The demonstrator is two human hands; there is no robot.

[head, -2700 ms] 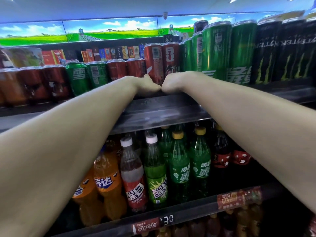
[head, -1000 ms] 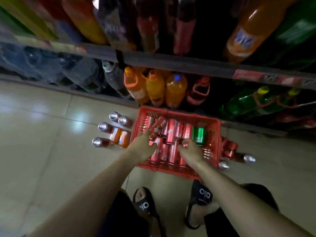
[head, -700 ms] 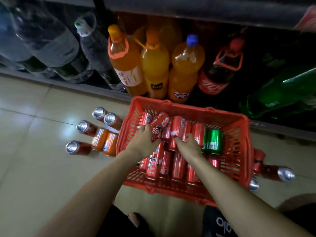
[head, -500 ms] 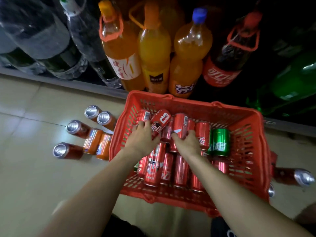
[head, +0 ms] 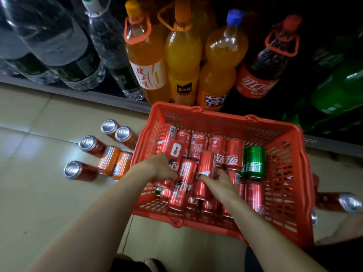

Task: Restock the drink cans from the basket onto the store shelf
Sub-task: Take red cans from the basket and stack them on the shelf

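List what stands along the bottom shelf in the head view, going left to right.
Clear water bottles → orange bottle with white label → orange juice bottle with dark label → blue-capped orange soda bottle → cola bottle with red label → green bottles.

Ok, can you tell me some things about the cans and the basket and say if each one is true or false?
1. The basket is blue. False: it is red.
2. One green can lies in the basket among red ones. True.
3. Both hands reach into the basket, the left hand and the right hand. True.
4. The floor beside the basket has no cans. False: several cans are there, some lying down.
5. Big orange bottles stand behind the basket. True.
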